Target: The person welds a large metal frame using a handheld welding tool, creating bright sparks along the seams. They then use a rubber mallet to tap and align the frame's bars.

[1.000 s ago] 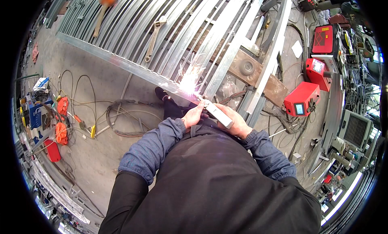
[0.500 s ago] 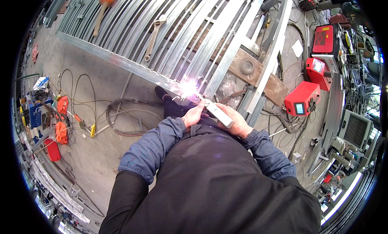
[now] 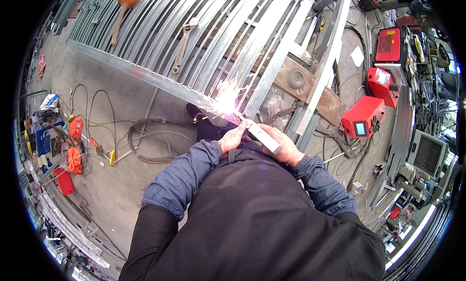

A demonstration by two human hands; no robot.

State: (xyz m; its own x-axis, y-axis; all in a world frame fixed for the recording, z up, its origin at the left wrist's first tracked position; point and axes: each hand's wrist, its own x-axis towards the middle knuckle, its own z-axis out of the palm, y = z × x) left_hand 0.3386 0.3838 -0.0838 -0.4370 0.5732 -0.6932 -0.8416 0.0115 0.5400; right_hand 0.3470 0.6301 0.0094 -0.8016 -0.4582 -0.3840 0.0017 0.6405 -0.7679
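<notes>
My right hand (image 3: pixel 285 146) is wrapped round the pale grey body of a welding torch (image 3: pixel 264 138). Closed at the front of the same torch is my left hand (image 3: pixel 234 138), its fingertips against the narrow neck. The torch tip points away from me at the near edge of a galvanized steel grille (image 3: pixel 145 76) made of long parallel bars. A bright white-violet glare with sparks (image 3: pixel 227 102) hides the tip and the spot on the metal.
On the bars lie an adjustable wrench (image 3: pixel 183 47) and a hammer (image 3: pixel 119 21). Red machines (image 3: pixel 361 117) stand at the right beside a rusty plate (image 3: pixel 293 79). Cables (image 3: pixel 145 140) loop over the floor at left, near orange cloths (image 3: pixel 74 159).
The sparks now spray higher and farther over the bars. Both hands and the torch have hardly moved.
</notes>
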